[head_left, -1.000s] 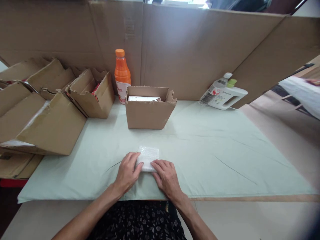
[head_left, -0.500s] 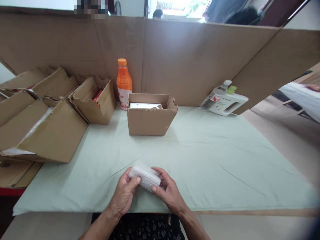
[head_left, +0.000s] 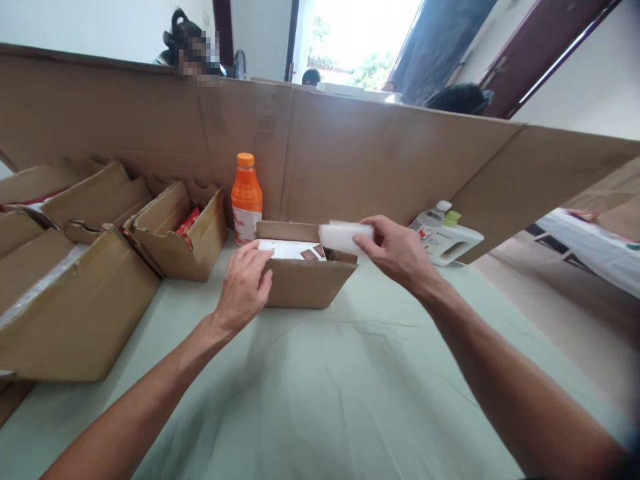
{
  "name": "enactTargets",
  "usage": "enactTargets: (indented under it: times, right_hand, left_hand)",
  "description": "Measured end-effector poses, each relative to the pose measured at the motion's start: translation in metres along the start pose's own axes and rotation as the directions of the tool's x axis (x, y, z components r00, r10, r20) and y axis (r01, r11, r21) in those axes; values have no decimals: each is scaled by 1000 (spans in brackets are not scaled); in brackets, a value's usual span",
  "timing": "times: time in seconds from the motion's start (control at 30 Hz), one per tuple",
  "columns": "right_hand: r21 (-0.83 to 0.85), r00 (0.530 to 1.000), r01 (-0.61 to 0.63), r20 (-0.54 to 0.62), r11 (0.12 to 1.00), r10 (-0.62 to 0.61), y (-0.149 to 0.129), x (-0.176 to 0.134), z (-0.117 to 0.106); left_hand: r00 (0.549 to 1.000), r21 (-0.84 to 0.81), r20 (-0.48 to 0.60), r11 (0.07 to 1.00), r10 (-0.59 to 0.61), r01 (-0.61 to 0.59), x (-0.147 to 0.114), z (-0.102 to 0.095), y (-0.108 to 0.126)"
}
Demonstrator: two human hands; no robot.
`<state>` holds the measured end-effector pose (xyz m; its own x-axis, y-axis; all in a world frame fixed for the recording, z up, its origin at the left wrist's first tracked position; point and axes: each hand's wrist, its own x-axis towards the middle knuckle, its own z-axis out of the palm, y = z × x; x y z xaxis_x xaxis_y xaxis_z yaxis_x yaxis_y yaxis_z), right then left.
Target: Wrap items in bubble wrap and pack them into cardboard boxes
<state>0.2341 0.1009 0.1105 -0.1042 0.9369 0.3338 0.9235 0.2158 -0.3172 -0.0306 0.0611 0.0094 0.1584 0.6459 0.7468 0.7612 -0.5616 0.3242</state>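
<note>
A folded bubble wrap packet point(head_left: 343, 236) is pinched between the thumb and fingers of my right hand point(head_left: 397, 247). The packet hangs over the right part of a small cardboard box point(head_left: 307, 287) in the middle of the table. Inside that box is a white carton point(head_left: 287, 250) with brown patches on its right end. At the box's left front corner, my left hand point(head_left: 245, 283) has its thumb apart and its fingers reaching over the rim by the white carton. Whether those fingertips touch the carton or the rim I cannot tell.
An orange bottle point(head_left: 246, 200) stands behind the box to the left. Several open cardboard boxes point(head_left: 80, 313) line the left side. On the right are a clear bottle point(head_left: 433, 217) and a white jug point(head_left: 457, 241). A cardboard wall point(head_left: 380, 160) closes off the back, with people beyond.
Both hands have moved forward from the table's near edge to the box. The bubble wrap packet has left my left hand and is held by the right alone. The view has tilted up.
</note>
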Motion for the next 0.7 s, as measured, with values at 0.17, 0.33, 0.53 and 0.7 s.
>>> enactTargets:
  times: [0.17,0.33,0.53,0.7]
  right_hand:
    - [-564,883,190,456,804,111,-26,52,22]
    - [-486,760,316,644,815,89,-35,64,56]
    - [-446,906,225,422,866,-18,-9,36,17]
    - [-120,981,-64,174,991,84,51,-18,10]
  left_hand:
    - [996,0,-63,998,59,-60,-10,16,-4]
    - [996,-14,-54,997,72,-73,-12,15,-5]
    - [973,-130,-216,990,-81,53,-29,22,-1]
    - [889,-378,-26,828,-457,414,-66,37,-9]
